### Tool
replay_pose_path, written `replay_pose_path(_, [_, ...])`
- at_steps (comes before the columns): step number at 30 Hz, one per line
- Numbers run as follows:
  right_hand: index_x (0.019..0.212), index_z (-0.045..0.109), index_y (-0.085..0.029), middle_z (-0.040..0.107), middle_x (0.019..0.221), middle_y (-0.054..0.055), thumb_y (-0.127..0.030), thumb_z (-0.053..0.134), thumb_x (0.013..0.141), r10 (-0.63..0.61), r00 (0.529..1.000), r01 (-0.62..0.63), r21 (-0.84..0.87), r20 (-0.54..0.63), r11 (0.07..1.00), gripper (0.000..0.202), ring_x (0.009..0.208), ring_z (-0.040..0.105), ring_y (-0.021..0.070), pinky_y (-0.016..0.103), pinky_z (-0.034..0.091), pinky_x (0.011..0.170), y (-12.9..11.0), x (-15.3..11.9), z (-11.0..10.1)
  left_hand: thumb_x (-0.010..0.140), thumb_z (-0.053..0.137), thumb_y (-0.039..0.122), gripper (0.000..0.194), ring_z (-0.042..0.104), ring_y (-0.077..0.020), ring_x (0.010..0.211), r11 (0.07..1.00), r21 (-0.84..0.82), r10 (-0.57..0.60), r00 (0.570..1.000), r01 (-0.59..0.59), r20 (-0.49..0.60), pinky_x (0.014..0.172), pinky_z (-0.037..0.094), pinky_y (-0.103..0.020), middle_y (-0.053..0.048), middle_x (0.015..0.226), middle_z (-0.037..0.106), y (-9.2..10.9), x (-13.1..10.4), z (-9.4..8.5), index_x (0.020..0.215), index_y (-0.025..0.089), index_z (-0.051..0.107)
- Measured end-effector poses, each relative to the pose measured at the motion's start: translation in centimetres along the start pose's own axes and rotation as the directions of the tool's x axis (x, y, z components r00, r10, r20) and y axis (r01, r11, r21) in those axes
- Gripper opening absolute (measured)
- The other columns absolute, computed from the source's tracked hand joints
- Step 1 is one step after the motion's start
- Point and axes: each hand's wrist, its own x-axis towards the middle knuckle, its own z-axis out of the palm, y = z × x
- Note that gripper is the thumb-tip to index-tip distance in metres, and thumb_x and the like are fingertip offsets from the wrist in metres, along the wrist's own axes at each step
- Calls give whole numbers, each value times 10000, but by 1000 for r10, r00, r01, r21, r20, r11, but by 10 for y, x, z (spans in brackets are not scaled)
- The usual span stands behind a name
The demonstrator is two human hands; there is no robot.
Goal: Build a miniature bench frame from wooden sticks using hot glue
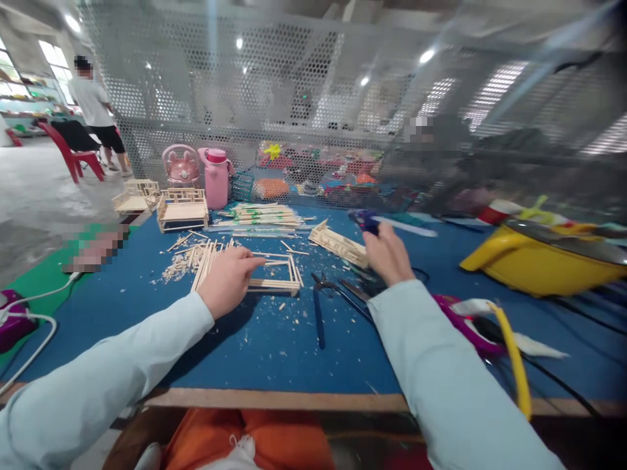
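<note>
Sleeves [441, 359], left fingers [249, 264] curled over frame [277, 284]

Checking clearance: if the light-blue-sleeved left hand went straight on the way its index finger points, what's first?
Probably the right end of the pale, rectangular wooden-stick frame; the left hand points rightward across it. Height over it is unclear.

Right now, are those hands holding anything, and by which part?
Right hand: apparently a blurred blue thing, by its near end. Left hand: over the left side of the stick frame; grip unclear.
</note>
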Motion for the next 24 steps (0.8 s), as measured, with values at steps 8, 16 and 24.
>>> replay_pose_path(8, [1241, 460, -245, 565, 1184, 111, -310, 341, 834, 148, 988, -125, -342, 41, 931, 428, 1015, 519, 302, 428, 336, 768, -8, -2, 21, 773, 426, 118, 283, 594, -199, 829, 996, 34, -84, 972, 78, 221, 757, 442, -327, -56, 861, 675, 13, 13, 11, 867, 202, 680])
replay_pose_path(16, [1215, 473, -276, 584, 1164, 86, -286, 376, 840, 130, 991, -113, -417, 14, 902, 387, 971, 538, 261, 374, 313, 735, -12, -4, 23, 750, 423, 131, 300, 600, -182, 890, 985, 47, -174, 933, 168, 316, 804, 435, -304, -27, 941, 680, 15, 18, 13, 886, 216, 677])
replay_pose_path(24, [1195, 487, -264, 583, 1153, 95, -245, 360, 844, 47, 999, -50, -508, -19, 860, 373, 957, 532, 258, 352, 290, 695, -9, 4, 30, 767, 416, 186, 271, 600, -211, 851, 988, 103, -144, 924, 115, 354, 784, 432, -357, -31, 890, 684, 22, 18, 7, 830, 214, 678])
